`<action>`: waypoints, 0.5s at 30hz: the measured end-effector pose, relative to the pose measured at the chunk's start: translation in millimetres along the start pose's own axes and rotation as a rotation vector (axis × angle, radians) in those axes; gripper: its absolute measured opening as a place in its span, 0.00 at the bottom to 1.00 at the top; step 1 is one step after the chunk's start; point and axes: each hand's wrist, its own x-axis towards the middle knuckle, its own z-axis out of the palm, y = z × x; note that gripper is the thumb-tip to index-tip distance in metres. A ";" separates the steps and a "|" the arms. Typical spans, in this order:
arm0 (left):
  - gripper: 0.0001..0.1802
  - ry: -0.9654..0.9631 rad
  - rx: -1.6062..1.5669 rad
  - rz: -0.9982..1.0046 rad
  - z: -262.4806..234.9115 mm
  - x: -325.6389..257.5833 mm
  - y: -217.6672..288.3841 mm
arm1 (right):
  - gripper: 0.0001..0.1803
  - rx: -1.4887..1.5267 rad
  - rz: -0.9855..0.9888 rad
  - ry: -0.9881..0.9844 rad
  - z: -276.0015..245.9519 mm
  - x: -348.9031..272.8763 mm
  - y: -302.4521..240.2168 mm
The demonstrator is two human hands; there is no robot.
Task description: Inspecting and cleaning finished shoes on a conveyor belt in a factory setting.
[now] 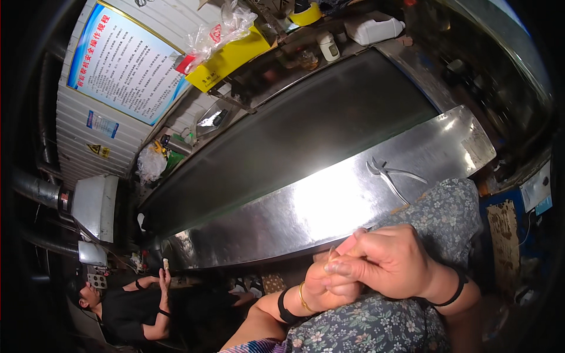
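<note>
Right hand [391, 262] fingers [344, 272] pressed together, pinching a small pink piece [347, 243] at its tip; the piece pokes up between thumb and forefinger. Can't tell what it is: flat, pale pink, mostly hidden. Left hand [323, 288] curled in a loose fist right under it, fingers closed, touching the right fingertips; whether it grips the same piece or something else, cannot tell. Gold bangle [305, 299] and black band [285, 307] on the left wrist, black band [452, 292] on the right wrist. Both hands sit over the lap, on floral fabric [376, 326], just in front of the steel table edge [306, 212].

Outward: side cutters [389, 174] lie on the steel shelf, well apart from the hands, handles toward the right. Beyond the shelf, a dark conveyor belt [306, 129]. Far side: yellow box [231, 57] with a clear plastic bag [219, 30] on top, white jug [374, 29], small white bottle [328, 46], yellow tape roll [306, 13]. Blue-framed wall poster [125, 62] upper left. Another person in black [126, 309] sits lower left, own hand raised.

Judgement on doing this well: keep the pinch near the piece's end and brace both hands together as they are, so fine finger work stays steady. The hands are low and partly in shadow; lifting them toward the bright shelf would show the piece better. Risk: a small piece dropped into the lap folds.
</note>
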 end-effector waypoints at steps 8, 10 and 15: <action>0.16 -0.119 -0.156 -0.065 8.1 14.8 6.3 | 0.08 0.139 0.092 -0.146 -3.4 8.3 20.4; 0.16 -0.191 -0.193 -0.032 6.9 14.1 8.5 | 0.08 0.160 0.084 -0.159 3.9 14.8 22.6; 0.02 -0.288 -0.207 -0.026 -11.0 -9.0 0.0 | 0.12 0.063 0.110 -0.170 19.1 10.2 13.7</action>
